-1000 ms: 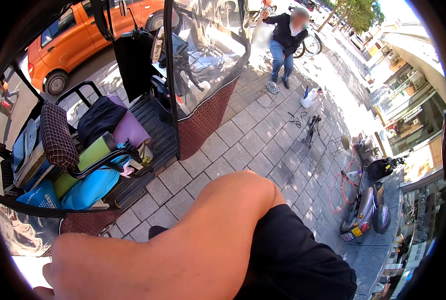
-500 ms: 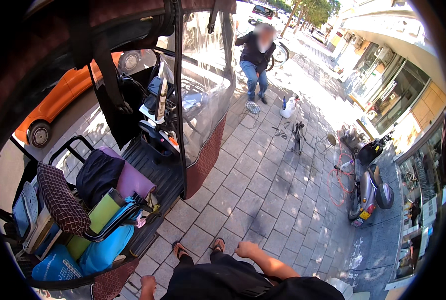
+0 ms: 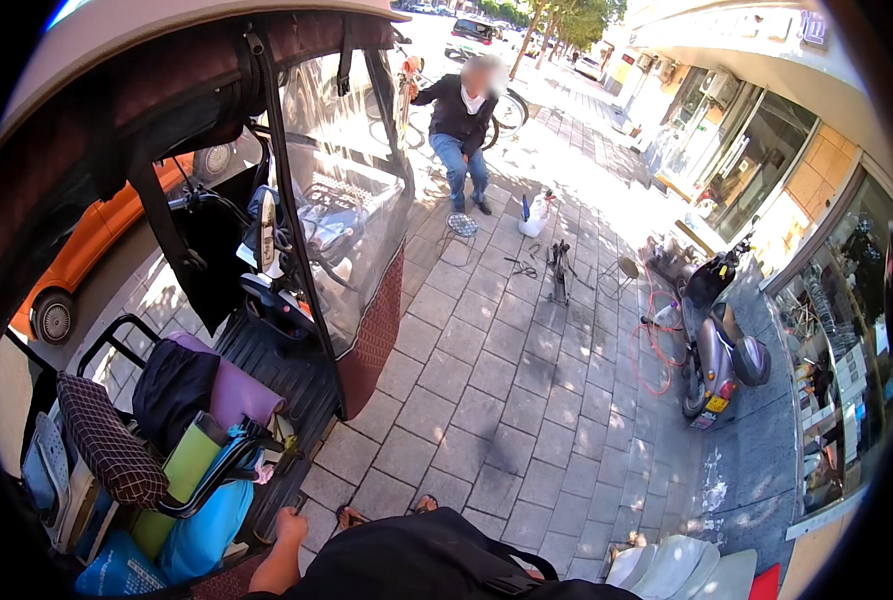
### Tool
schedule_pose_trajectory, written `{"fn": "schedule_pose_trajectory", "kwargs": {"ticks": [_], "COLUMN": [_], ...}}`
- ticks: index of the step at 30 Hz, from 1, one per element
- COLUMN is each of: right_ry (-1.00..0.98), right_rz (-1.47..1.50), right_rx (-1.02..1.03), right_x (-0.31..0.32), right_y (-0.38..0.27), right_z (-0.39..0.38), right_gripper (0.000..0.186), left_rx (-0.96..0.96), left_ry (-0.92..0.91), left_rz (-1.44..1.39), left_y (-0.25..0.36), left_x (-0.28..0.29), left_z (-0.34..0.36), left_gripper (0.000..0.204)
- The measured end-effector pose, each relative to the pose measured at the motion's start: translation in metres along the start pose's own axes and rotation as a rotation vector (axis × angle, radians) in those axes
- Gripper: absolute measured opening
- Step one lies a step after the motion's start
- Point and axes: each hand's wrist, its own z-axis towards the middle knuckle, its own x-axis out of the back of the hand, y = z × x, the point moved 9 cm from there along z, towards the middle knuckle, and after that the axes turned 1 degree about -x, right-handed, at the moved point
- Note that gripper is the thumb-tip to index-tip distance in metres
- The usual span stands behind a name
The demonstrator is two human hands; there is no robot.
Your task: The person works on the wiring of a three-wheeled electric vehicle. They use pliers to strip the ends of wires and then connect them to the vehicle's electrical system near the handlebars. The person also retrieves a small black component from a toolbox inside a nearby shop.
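My left hand (image 3: 289,525) hangs low beside the open side of a covered tricycle (image 3: 372,330), its fingers curled and nothing visible in them. Closest to it is the tricycle's black ribbed floor (image 3: 297,470). On the rear seat area lie a bright blue bag (image 3: 207,532), a green roll (image 3: 195,457), a purple roll (image 3: 247,392), a dark cloth bag (image 3: 175,380) and a checked cushion (image 3: 112,440). My right hand is out of sight; a black garment fills the bottom middle, with my sandalled feet (image 3: 347,516) just ahead of it.
Ahead, a person (image 3: 462,120) half crouches behind a small round stool (image 3: 462,225). On the paving stand a white container (image 3: 536,215) and a dark metal stand (image 3: 562,272). An orange hose (image 3: 655,345) lies by a parked scooter (image 3: 719,360). Pale plastic pieces (image 3: 672,570) sit lower right.
The view has shifted, and the tricycle and street things sit further left. My left hand has come forward into fuller view. My right hand has dropped out of the picture.
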Motion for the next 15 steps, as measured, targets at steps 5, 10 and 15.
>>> {"fn": "schedule_pose_trajectory", "kwargs": {"ticks": [5,10,15], "right_ry": [0.005,-0.002,-0.001], "right_rz": [0.038,0.046,0.049], "right_rx": [0.014,0.002,0.005], "right_x": [0.008,0.009,0.012], "right_y": [-0.009,-0.002,-0.002], "right_z": [0.003,0.002,0.003], "right_gripper": [0.036,0.036,0.036], "left_rx": [0.035,-0.097,-0.213], "left_ry": [-0.178,-0.238,-0.209], "left_rz": [0.022,0.076,-0.018], "left_y": [-0.02,-0.033,-0.066], "left_x": [-0.034,-0.04,-0.043], "left_z": [-0.005,-0.011,-0.009], "left_gripper": [0.046,0.037,0.02]}}
